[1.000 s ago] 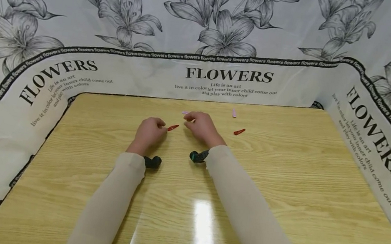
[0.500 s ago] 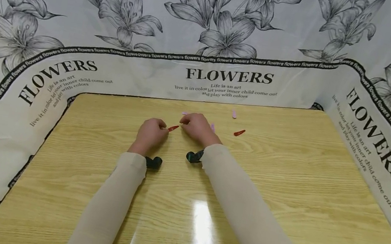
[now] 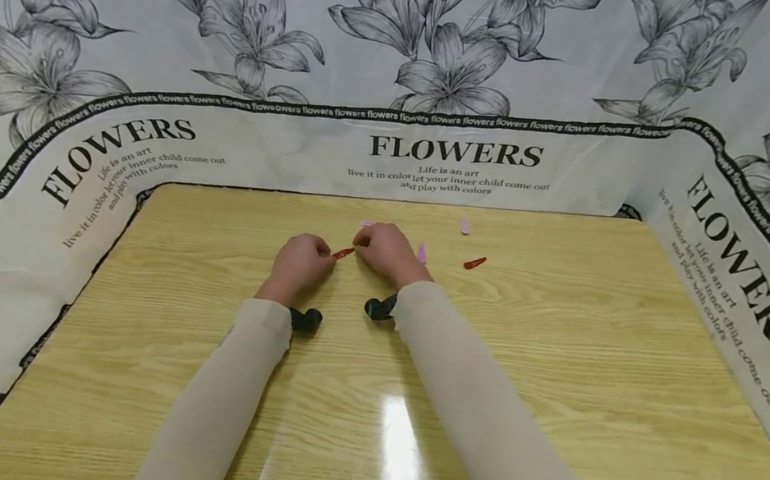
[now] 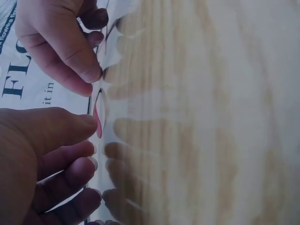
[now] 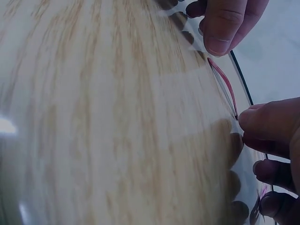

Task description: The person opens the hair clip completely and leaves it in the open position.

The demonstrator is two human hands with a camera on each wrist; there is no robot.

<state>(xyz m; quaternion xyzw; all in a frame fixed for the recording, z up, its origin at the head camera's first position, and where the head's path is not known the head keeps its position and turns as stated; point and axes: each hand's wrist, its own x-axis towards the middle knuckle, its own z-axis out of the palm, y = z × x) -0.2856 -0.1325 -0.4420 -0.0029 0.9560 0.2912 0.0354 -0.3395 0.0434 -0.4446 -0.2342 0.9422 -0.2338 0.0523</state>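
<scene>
A small red hair clip [image 3: 343,253] is at the table's far middle, between the two hands. My left hand [image 3: 302,267] pinches its left end with curled fingers; in the left wrist view the thumb [image 4: 77,126] lies against the clip [image 4: 98,119]. At the other end my right hand [image 3: 386,253] has its thumb and forefinger on the tip. The right wrist view shows the right thumb [image 5: 262,119] touching that tip, with the clip [image 5: 227,84] seen edge-on as a thin arc. Contact on the far side of the fingers is hidden.
Another red hair clip [image 3: 474,262] lies right of the hands. Pink clips lie nearby: one [image 3: 464,226] near the back, one [image 3: 422,254] beside the right hand, one [image 3: 367,223] behind it. A flower-printed cloth [image 3: 443,149] bounds the wooden table [image 3: 560,366].
My right hand has moved slightly left and down to the red clip's right end, uncovering a pink clip beside it. The left hand has stayed at the clip's left end.
</scene>
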